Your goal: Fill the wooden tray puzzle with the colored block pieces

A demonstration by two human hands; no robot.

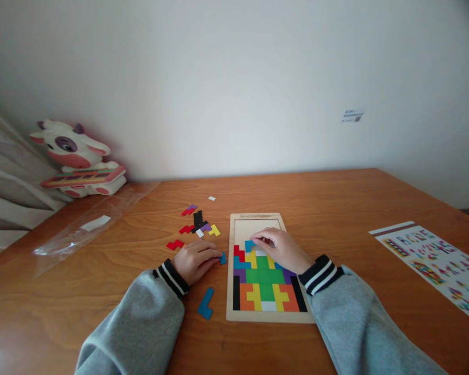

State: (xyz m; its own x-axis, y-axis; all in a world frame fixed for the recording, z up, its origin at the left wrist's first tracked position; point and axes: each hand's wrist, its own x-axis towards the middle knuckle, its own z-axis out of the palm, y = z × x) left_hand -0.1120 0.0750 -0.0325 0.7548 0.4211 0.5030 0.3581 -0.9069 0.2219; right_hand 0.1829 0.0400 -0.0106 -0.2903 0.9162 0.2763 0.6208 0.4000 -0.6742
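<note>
A wooden puzzle board (230, 291) lies flat on the table, its lower part filled with coloured pieces and its upper part bare. My right hand (279, 247) reaches over the board from the right, thumb and fingertips closed on a blue piece (249, 246) at the upper edge of the filled rows. Left of the board, my left hand (197, 260) rests on the table with its fingertips on another blue piece (223, 258). A blue L-shaped piece (206, 304) lies nearer the front. Loose red pieces (175, 245), a yellow piece (214, 230) and black pieces (197, 219) lie beyond my left hand.
The wooden table (140, 307) meets a white wall. A cow-shaped toy keyboard (84, 177) and a clear plastic bag (74, 242) are at the left. A printed pattern sheet (433, 260) lies at the right. A small white piece (211, 198) is near the back.
</note>
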